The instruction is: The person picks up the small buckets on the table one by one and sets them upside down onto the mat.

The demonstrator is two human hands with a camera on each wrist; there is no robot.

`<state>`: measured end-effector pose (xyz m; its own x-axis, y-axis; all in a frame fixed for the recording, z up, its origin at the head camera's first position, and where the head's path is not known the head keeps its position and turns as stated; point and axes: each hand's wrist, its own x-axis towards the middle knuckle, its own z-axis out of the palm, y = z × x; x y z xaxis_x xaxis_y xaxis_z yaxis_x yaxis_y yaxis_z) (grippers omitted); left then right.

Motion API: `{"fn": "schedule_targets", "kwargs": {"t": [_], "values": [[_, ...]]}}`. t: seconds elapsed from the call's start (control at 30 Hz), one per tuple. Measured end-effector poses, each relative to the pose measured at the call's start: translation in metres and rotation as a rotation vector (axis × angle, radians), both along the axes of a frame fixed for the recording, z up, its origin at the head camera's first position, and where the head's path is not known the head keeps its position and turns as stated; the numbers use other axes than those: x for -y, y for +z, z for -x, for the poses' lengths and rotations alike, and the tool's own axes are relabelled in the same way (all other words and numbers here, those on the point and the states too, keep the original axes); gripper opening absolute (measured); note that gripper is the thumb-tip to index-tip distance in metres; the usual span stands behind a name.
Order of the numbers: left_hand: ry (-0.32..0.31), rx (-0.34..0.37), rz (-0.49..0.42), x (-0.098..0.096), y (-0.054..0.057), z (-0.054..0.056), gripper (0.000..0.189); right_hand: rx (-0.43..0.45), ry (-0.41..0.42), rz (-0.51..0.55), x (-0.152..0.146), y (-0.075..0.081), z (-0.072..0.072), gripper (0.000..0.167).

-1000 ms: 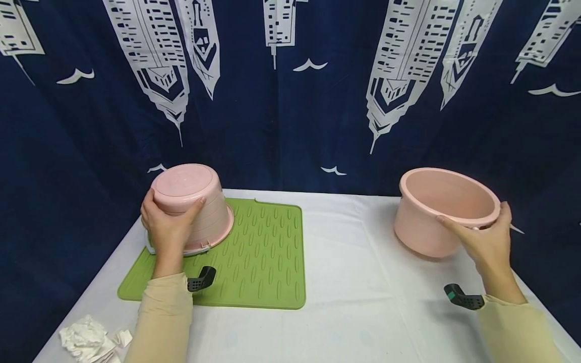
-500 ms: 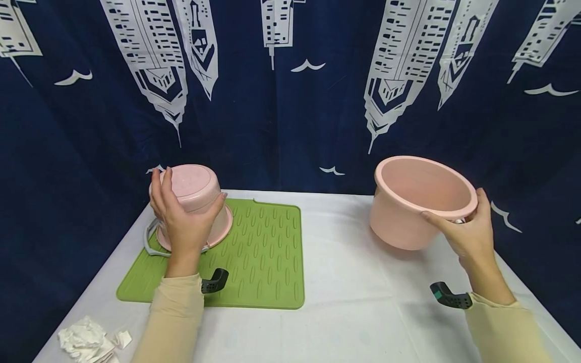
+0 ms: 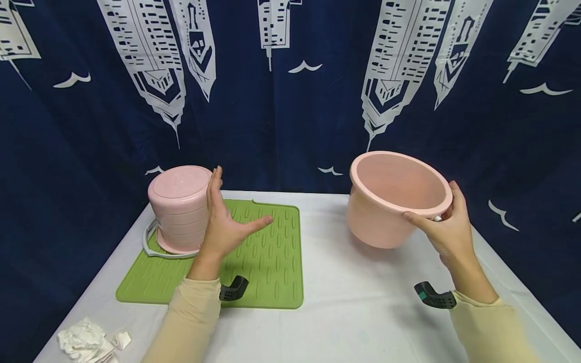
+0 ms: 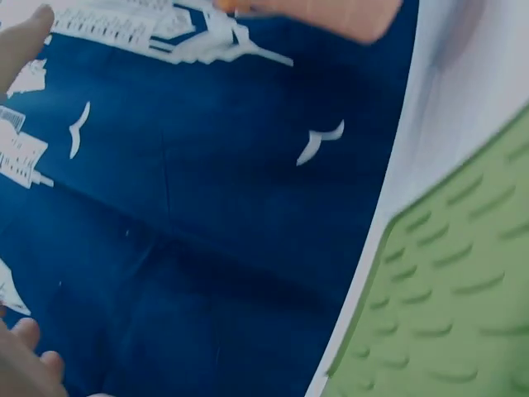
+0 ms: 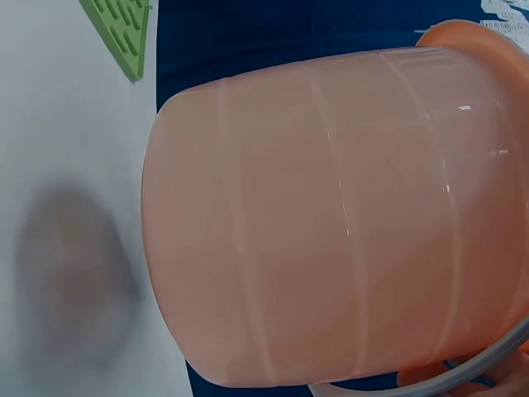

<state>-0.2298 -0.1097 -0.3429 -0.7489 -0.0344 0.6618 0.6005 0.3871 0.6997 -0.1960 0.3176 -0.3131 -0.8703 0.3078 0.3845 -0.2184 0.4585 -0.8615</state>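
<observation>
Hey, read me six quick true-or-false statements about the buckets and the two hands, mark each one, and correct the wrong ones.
1. The right hand holds a pink bucket by its rim. True.
2. That bucket is upside down. False: its opening faces up, at a tilt.
3. The inverted bucket sits at least partly on the green mat. True.
4. The left hand has its thumb spread away from its fingers. True.
5. The left hand is gripping the inverted bucket. False: it grips nothing.
6. Both buckets are on the mat. False: the right hand's bucket is over the white cloth.
</observation>
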Motion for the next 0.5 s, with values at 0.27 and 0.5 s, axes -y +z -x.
{"fn": "schedule_targets", "kwargs": {"t": [0.27, 0.5], "values": [[-0.172, 0.228, 0.031, -0.025, 0.006, -0.014, 0.139, -0.069, 0.134, 0.067, 0.018, 0.002, -0.006, 0.121], [-0.212, 0.263, 0.051, -0.036, 0.004, -0.019, 0.138, -0.115, 0.250, 0.112, 0.038, 0.001, -0.006, 0.125]]}}
